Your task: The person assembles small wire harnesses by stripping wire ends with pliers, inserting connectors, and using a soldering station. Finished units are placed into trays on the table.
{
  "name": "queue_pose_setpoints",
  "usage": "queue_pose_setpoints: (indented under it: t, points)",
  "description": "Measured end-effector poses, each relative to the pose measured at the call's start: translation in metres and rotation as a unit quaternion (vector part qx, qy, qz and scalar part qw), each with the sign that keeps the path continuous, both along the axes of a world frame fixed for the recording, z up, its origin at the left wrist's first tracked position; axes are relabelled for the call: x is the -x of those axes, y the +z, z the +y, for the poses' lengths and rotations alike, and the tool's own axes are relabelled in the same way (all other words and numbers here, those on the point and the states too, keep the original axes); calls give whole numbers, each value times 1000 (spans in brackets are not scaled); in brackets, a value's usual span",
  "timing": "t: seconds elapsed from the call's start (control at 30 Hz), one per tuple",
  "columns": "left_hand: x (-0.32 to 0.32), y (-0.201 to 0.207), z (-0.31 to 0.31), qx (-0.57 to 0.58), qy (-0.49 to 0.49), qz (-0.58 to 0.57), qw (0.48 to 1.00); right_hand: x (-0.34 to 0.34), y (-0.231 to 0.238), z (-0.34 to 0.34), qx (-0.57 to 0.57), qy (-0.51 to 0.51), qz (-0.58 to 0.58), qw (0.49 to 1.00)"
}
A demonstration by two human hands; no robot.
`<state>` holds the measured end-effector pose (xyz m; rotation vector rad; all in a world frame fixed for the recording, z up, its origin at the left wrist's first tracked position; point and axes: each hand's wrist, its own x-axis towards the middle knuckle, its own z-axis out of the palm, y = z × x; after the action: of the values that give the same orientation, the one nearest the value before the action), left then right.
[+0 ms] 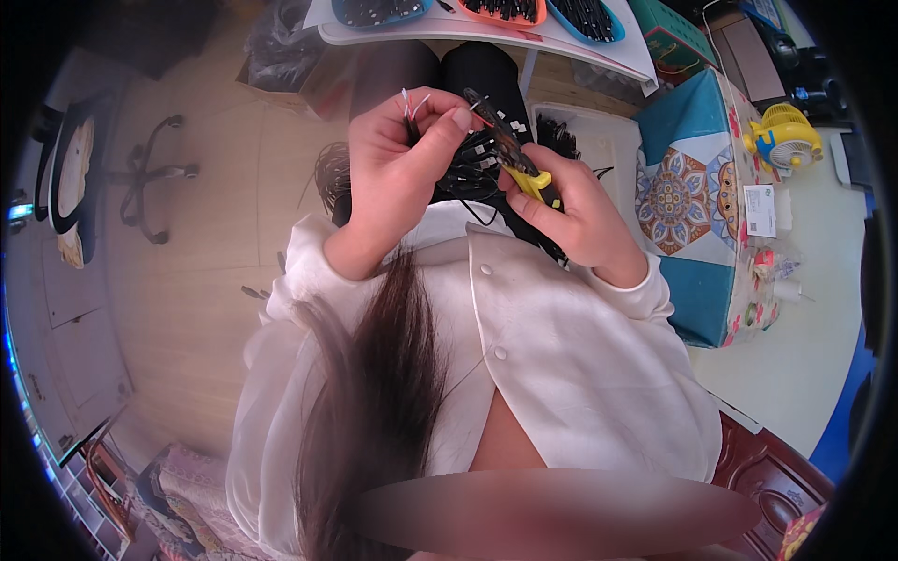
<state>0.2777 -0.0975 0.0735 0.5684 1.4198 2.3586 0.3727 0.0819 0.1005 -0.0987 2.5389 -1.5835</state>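
My left hand is closed, pinching a thin black cable with fine white and reddish wire ends fanning out above the fingers. In my right hand is a pair of wire cutters with yellow and black handles and dark jaws. The jaws point up and left, right beside my left fingertips, where a thin red wire shows. Whether they grip that wire I cannot tell. Below the hands, a bundle of black cables with white connectors lies over my lap.
Ahead is a white table with a blue tray, an orange tray and another blue tray of black parts. A pale bin stands at right, near a patterned box and yellow fan. A carton sits left.
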Motion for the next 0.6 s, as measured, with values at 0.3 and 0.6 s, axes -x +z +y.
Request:
queue_pose_setpoints:
  t: [0.3, 0.6]
  points:
    - [-2, 3, 3, -38, -46, -51, 997, 0, -2, 1, 35, 0, -9, 999]
    - [2, 2, -2, -99, -113, -133, 980, 0, -1, 1, 64, 11, -18, 998]
